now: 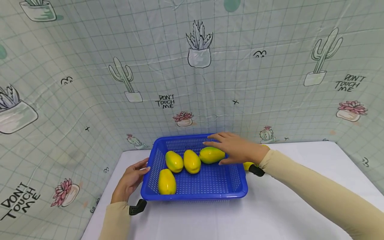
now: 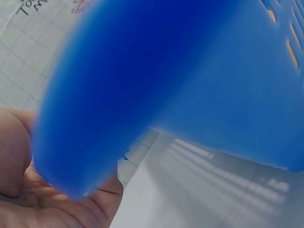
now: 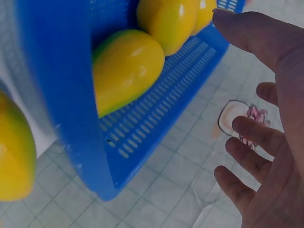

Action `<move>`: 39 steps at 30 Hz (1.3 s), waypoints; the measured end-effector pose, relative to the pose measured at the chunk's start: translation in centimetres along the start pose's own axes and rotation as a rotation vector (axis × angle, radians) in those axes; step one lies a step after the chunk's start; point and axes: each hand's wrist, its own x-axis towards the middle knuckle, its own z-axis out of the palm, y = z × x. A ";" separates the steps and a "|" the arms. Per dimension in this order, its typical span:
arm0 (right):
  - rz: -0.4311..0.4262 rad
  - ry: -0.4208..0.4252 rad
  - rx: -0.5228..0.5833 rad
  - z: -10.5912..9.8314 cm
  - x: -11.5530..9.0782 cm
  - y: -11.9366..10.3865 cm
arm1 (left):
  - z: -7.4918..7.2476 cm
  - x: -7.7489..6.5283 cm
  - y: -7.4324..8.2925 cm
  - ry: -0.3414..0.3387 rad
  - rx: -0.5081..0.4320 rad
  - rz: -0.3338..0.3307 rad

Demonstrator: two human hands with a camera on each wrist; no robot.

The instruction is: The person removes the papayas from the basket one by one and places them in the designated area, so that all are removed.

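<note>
A blue plastic basket [image 1: 198, 185] with perforated walls stands on the white table. Several yellow-green, mango-like fruits lie inside: one fruit [image 1: 167, 181] at the front left, two in the middle and another fruit [image 1: 211, 155] at the back right. My left hand [image 1: 132, 178] holds the basket's left rim, with the thumb at its edge; in the left wrist view the rim hides part of that hand. Above the basket's right side is my right hand [image 1: 235, 148], fingers spread, nothing held. The right wrist view shows this hand [image 3: 266, 156] apart from the nearest fruit [image 3: 126, 73].
Outside the basket's right wall sits more yellow fruit [image 1: 247, 165], mostly hidden by my right wrist; the right wrist view shows a fruit [image 3: 14, 152] there. A cactus-print cloth [image 1: 222, 83] hangs behind the white tabletop [image 1: 306, 173] and along its left side.
</note>
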 end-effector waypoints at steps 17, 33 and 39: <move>-0.003 -0.138 -0.043 1.4 3.6 -0.2 | 0.0 0.1 0.0 0.013 0.014 0.002; 0.090 -0.307 -0.133 2.9 5.5 -0.2 | 0.1 -0.1 0.0 0.027 0.008 -0.008; 0.115 -0.355 -0.142 3.2 5.9 -0.1 | 0.0 0.1 -0.1 0.033 0.021 0.005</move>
